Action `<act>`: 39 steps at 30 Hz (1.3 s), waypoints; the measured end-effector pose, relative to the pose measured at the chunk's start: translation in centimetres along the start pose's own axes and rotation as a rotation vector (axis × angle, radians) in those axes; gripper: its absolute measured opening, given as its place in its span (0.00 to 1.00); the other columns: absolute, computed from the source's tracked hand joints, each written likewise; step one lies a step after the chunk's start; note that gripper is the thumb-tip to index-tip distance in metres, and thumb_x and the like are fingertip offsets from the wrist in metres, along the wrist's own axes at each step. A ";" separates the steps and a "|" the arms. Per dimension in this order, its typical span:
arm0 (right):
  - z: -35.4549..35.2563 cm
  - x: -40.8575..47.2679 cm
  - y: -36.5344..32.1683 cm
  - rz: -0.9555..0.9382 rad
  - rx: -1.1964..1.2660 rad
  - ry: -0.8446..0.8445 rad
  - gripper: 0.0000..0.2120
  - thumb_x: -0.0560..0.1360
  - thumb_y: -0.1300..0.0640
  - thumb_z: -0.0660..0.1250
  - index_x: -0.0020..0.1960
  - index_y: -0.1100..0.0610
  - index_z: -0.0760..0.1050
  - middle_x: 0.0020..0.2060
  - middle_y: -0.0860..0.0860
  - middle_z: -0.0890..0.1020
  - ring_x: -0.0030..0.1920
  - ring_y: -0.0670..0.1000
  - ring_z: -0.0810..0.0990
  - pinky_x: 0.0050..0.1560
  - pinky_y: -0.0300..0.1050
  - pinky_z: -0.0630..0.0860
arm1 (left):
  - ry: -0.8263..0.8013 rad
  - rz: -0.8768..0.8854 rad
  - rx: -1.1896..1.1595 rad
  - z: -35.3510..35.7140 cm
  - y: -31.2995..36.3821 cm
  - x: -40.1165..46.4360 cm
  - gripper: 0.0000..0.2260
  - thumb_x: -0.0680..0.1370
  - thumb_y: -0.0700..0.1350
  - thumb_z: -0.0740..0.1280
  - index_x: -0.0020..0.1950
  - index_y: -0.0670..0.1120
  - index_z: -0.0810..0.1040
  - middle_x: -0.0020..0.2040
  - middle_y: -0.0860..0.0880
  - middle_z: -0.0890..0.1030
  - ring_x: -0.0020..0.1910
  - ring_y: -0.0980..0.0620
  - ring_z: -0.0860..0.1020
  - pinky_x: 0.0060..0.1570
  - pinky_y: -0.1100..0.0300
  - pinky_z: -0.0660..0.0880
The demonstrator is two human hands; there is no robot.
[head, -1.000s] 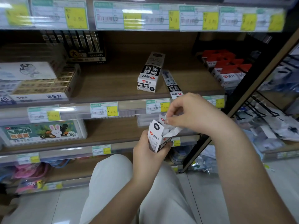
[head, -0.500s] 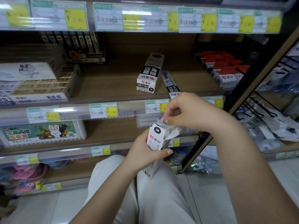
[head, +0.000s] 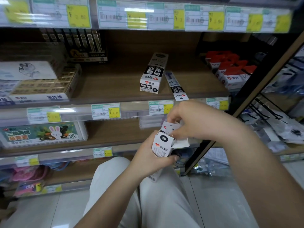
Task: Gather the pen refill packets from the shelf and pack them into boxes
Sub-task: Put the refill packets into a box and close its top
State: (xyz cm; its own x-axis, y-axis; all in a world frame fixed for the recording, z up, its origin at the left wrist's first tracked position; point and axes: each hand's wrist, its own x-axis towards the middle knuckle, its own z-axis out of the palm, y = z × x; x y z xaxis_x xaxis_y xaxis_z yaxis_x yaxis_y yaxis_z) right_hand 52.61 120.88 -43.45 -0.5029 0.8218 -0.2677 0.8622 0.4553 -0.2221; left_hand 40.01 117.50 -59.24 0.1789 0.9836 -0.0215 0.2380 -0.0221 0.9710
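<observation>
Yellow price tags [head: 114, 112] line the shelf edges. A rabbit-printed crayon box [head: 43, 133] sits on the lower shelf, eraser boxes [head: 44, 87] on the left, red-topped cartons [head: 230, 71] at right, and black wire hooks [head: 266, 111] beyond.

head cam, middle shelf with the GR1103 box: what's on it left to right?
Eraser display box → black refill display, set further back → white GR1103 box → loose refill packet, lying apart from the box at the shelf's front edge → red-topped boxes.
</observation>
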 end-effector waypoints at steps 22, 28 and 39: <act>1.3 1.6 0.5 -0.012 0.050 -0.063 0.08 0.72 0.56 0.70 0.36 0.46 0.77 0.52 0.49 0.82 0.52 0.52 0.81 0.53 0.51 0.78 | 0.120 0.001 0.063 0.6 0.7 -0.5 0.18 0.62 0.48 0.73 0.49 0.56 0.72 0.45 0.64 0.78 0.44 0.65 0.76 0.40 0.70 0.71; 0.4 1.4 0.0 -0.008 -0.078 -0.050 0.15 0.73 0.54 0.69 0.31 0.48 0.69 0.54 0.46 0.82 0.49 0.50 0.82 0.51 0.45 0.78 | 0.129 -0.002 0.083 0.4 0.9 -0.5 0.21 0.59 0.54 0.72 0.50 0.56 0.73 0.45 0.69 0.77 0.45 0.68 0.75 0.40 0.72 0.70; 0.9 2.4 0.1 -0.092 0.007 -0.082 0.15 0.72 0.57 0.70 0.29 0.46 0.74 0.52 0.42 0.82 0.52 0.47 0.80 0.53 0.50 0.78 | 0.042 0.023 0.060 -0.1 0.9 -0.6 0.26 0.59 0.56 0.70 0.55 0.50 0.74 0.46 0.56 0.78 0.45 0.64 0.76 0.42 0.69 0.72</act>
State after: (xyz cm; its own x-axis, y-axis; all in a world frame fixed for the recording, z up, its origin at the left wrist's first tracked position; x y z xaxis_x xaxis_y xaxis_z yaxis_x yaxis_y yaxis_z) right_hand 51.45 122.57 -44.95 -0.5832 0.7459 -0.3217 0.8120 0.5248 -0.2553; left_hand 40.05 116.93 -58.36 0.1448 0.9894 0.0119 0.2914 -0.0541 0.9551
